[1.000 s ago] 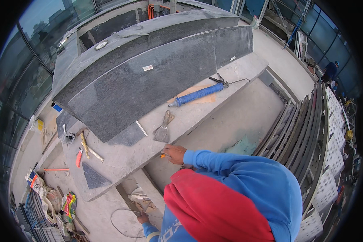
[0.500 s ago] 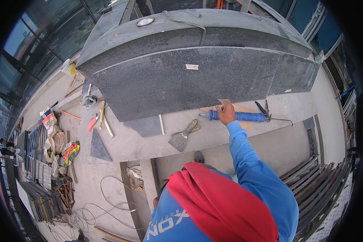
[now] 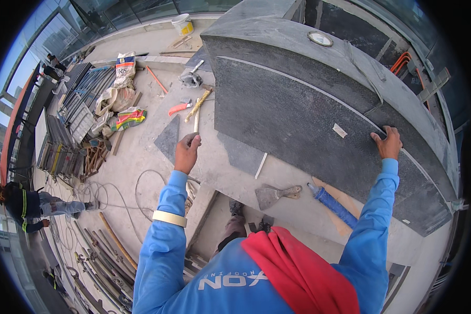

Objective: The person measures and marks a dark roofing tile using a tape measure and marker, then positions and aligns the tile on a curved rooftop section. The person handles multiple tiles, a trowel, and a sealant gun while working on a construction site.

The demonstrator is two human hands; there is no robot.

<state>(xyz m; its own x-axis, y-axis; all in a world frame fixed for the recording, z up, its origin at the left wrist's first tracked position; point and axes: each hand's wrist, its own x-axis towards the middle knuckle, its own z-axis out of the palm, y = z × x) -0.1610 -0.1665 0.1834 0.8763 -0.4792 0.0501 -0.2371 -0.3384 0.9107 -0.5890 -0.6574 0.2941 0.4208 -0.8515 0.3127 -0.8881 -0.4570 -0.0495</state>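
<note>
A dark, curved stone-clad structure (image 3: 261,31) fills the upper right of a worksite as a person in blue sleeves works at the large grey slab (image 3: 288,112) standing against its face, just above a pale concrete ledge (image 3: 309,208); the step in hand looks to be steadying or feeling along the slab's upper edge. A blue caulking gun (image 3: 334,205) lies on the ledge, partly hidden by the right sleeve, and a broad-bladed scraper (image 3: 268,197) rests near its nozzle, both untouched. The right hand (image 3: 390,142), thumb spread from its bent fingers, appears to rest on that upper edge, though how firmly it presses does not show. The left hand (image 3: 187,152) hangs well apart from the slab, thumb drawn in against curled fingers; whether anything sits in that pinch cannot be told. A white stick (image 3: 196,124) lines up with the left fingertips, contact unclear, while a small paper label (image 3: 339,131) marks the slab's face. By the look of it, the next move calls for even, light pressure along the edge and a settled left hand
</note>
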